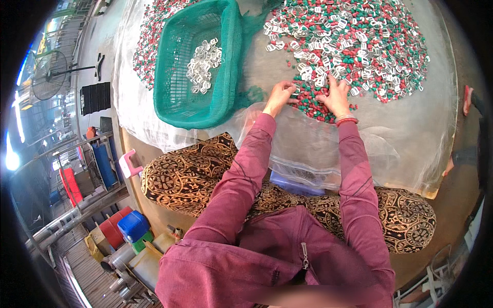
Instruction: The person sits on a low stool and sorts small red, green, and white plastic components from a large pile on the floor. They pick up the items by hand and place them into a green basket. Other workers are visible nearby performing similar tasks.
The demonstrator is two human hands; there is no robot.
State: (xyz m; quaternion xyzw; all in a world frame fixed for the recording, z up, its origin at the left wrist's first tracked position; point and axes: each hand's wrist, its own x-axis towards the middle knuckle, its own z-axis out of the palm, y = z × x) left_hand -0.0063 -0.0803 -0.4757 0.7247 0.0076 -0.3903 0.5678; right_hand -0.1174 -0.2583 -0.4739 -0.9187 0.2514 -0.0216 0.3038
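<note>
A broad heap of small red and green pellet-like pieces mixed with white slotted plastic buckles (336,23) covers the far right of the sheeted table. At its near edge lies a mostly red and green patch (314,108). My left hand (280,97) is at the left side of this patch, fingers curled, with a white buckle partly showing between thumb and fingertips. On the patch's right side, my right hand (337,98) has thumb and fingers spread, its fingertips touching the pieces. A green mesh-lined basket (233,66) stands to the left, with a small pile of white buckles (204,65) inside.
More red and green pieces (146,49) lie beyond the basket's left side. Translucent sheeting (411,138) covers the table. A pink stool (130,164) stands at left, near a blue container (133,226). Another person's foot (467,100) shows at far right. A fan (50,74) stands far left.
</note>
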